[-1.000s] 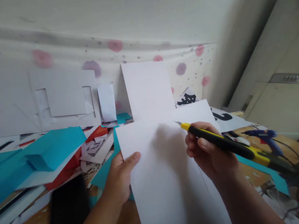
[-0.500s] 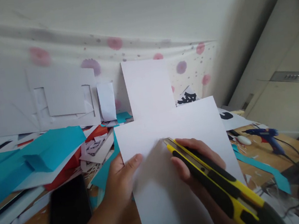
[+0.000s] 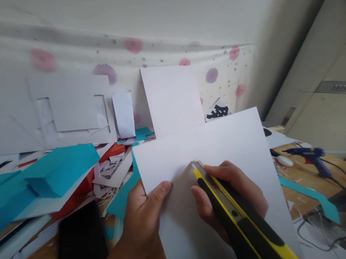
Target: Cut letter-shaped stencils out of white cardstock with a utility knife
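Observation:
A white sheet of board point(image 3: 231, 143) is held up in front of me, tilted away. My left hand point(image 3: 146, 208) grips its left edge, thumb on the front face and fingers behind, out of sight. In my right hand point(image 3: 238, 186) is a yellow and black box cutter point(image 3: 233, 212). The cutter points up and away, its short blade tip at the sheet's surface near the middle. I cannot tell how deep the tip sits. My right thumb is left of the cutter, the fingers on its right side.
Left lie a blue folded paper piece point(image 3: 64, 168), a black phone point(image 3: 81, 245) and paper scraps point(image 3: 110, 166). White boards point(image 3: 76, 112) and another white panel point(image 3: 174, 100) lean at the back. A blue glue gun point(image 3: 313, 158) with its cable lies right, near a blue strip point(image 3: 310, 192).
The cutter has swung to a steeper angle, its handle end moving left, with the tip still near the sheet's middle. The sheet's right side and my left thumb have shifted slightly right.

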Motion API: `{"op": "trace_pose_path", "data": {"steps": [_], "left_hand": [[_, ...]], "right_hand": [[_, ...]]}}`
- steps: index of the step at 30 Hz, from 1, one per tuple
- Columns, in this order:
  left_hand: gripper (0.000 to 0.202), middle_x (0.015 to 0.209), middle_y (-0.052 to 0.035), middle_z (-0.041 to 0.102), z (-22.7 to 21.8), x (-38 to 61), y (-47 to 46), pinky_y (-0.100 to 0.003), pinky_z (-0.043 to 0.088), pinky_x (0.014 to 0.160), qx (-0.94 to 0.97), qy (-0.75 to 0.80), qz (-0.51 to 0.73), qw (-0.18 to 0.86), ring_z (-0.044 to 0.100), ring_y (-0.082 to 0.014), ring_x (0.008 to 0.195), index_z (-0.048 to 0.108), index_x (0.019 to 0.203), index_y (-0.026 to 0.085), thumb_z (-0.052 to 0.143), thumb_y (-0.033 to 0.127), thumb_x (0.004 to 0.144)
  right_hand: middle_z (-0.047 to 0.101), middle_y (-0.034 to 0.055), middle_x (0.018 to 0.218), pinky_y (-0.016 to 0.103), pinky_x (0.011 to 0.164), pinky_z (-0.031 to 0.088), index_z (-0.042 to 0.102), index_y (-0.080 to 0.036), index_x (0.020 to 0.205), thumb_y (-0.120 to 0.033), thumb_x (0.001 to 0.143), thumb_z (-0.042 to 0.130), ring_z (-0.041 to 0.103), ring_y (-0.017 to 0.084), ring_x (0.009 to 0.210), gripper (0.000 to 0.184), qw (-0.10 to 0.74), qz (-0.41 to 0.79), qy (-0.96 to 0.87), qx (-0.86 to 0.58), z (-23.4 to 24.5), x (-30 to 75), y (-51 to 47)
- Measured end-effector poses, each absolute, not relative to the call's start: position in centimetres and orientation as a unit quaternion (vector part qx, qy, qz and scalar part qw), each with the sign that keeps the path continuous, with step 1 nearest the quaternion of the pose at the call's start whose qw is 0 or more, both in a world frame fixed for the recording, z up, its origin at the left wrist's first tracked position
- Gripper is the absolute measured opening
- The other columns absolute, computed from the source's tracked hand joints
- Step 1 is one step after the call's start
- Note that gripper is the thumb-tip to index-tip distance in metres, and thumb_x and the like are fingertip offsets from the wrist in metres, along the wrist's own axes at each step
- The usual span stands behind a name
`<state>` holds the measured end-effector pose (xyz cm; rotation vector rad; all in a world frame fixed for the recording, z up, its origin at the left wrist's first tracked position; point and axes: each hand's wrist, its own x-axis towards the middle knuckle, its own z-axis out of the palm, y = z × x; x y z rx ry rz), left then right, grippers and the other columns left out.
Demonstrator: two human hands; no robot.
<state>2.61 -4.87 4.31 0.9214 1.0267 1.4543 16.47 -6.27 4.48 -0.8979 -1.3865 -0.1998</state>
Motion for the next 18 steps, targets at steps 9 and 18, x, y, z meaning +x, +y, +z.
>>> {"op": "trace_pose_path", "data": {"steps": [9, 18], "left_hand": [[0.055, 0.09, -0.0094, 0.076, 4.1, 2.63, -5.04, -0.033, 0.056, 0.071, 0.401, 0.414, 0.614, 0.539, 0.071, -0.0295, 0.087, 0.069, 0.113, 0.015, 0.079, 0.041, 0.065], [0.056, 0.098, -0.0098, 0.076, 4.12, 2.63, -5.01, -0.033, 0.055, 0.076, 0.414, 0.39, 0.624, 0.536, 0.07, -0.0292, 0.092, 0.067, 0.117, 0.017, 0.078, 0.04, 0.067]], "right_hand": [[0.045, -0.0039, 0.062, 0.023, 0.04, 0.032, 0.061, -0.018, 0.087, -0.024, 0.073, 0.068, 0.04, 0.007, 0.045, 0.017, 0.657, -0.094, -0.612, -0.43, 5.11, 15.76, -7.04], [0.045, -0.0041, 0.061, 0.022, 0.04, 0.033, 0.06, -0.018, 0.085, -0.028, 0.075, 0.066, 0.041, 0.007, 0.044, 0.015, 0.645, -0.111, -0.616, -0.438, 5.29, 15.55, -6.94]]}}
